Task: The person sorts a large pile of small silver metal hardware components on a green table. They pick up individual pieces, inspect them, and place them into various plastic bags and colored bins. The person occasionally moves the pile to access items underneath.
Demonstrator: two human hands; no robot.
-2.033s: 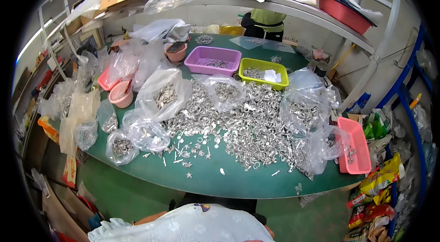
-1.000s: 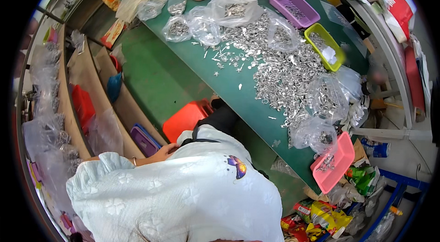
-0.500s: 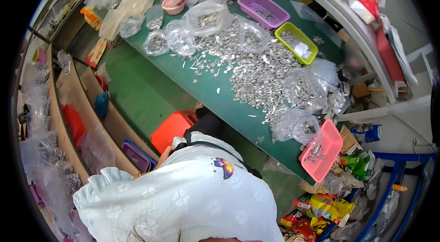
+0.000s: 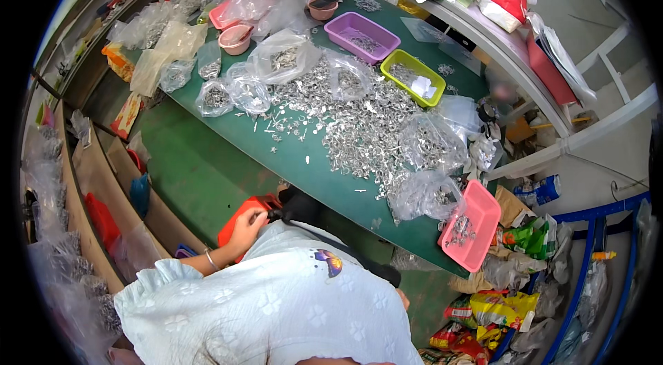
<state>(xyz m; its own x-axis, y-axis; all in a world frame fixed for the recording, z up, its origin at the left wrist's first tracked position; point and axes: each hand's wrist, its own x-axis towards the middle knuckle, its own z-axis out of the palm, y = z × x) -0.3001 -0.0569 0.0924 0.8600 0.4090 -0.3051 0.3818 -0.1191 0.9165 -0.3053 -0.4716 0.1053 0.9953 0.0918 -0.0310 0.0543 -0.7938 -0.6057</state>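
Note:
My left hand (image 4: 248, 228), with a bracelet at its wrist, is at the left side of my waist. Its fingers are closed on a black strap (image 4: 275, 215) that runs across the front of my pale blue top (image 4: 262, 296). Of my right hand (image 4: 403, 298) only a sliver of skin shows past the right side of the top; its fingers are hidden. Beyond me, a heap of small silvery metal pieces (image 4: 359, 127) lies spread over the green table (image 4: 290, 158). A red stool (image 4: 242, 216) stands just behind my left hand.
On the table are clear plastic bags (image 4: 283, 58), a purple basket (image 4: 362, 37), a yellow-green basket (image 4: 414, 75) and, at the near right corner, a pink tray (image 4: 476, 227). Wooden shelving (image 4: 117, 192) stands at left. A blue metal rack (image 4: 587, 254) and colourful bags (image 4: 504, 306) are at right.
My left hand has come up and out from behind the top, now showing in full with its wrist at the black strap. The view has shifted, so the table sits further left.

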